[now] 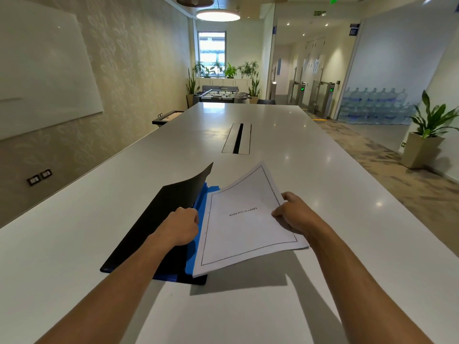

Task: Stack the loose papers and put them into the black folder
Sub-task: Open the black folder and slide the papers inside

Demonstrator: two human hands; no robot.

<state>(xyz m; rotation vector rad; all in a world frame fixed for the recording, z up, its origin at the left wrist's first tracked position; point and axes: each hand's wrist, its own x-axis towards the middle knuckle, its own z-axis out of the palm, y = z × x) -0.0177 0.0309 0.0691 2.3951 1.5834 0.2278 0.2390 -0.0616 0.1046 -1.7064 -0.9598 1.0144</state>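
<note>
A black folder [159, 219] lies on the white table [323, 194] in front of me, its cover lifted and tilted up to the left. Blue inner sleeves [201, 202] show inside it. My left hand [182, 228] grips the raised cover at its right edge. My right hand [294, 214] holds a stack of white papers [243, 219] by its right edge. The top sheet reads "BIBLIOGRAPHY" inside a thin border. The stack hangs tilted above the table, with its left part over the blue sleeves of the open folder.
A cable hatch [237, 138] is set into the table's middle, beyond the folder. A whiteboard [42, 75] hangs on the left wall. A potted plant [424, 142] and stacked water bottles [375, 105] stand to the right, off the table.
</note>
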